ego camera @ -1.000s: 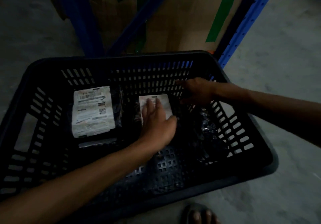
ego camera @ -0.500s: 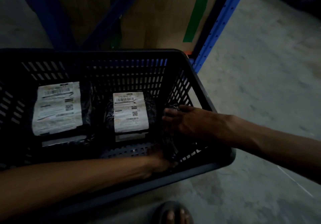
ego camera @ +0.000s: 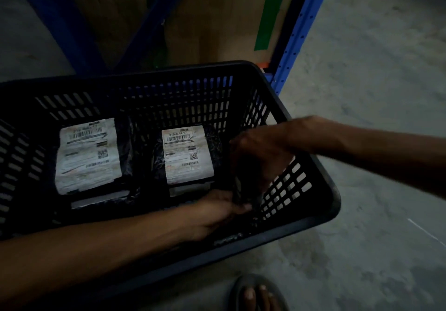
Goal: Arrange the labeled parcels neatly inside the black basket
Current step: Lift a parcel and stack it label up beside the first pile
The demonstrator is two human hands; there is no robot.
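Cardboard box [ego camera: 217,21], blue rack [ego camera: 296,33], perhaps sandal [ego camera: 258,293].

Looks like a warehouse or parcel depot, though the light is poor. Bare grey concrete floor [ego camera: 376,74]. Blue perforated steel racking upright [ego camera: 298,33] at far right, with large brown cardboard cartons [ego camera: 224,21] striped with green tape behind it. Near side: a black slotted plastic basket [ego camera: 321,180] holding black poly-wrapped parcels with white barcode shipping labels [ego camera: 187,153].

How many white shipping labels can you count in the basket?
2: the left label by the basket's left side, the middle label at centre. The dark parcel in both hands may hide another.
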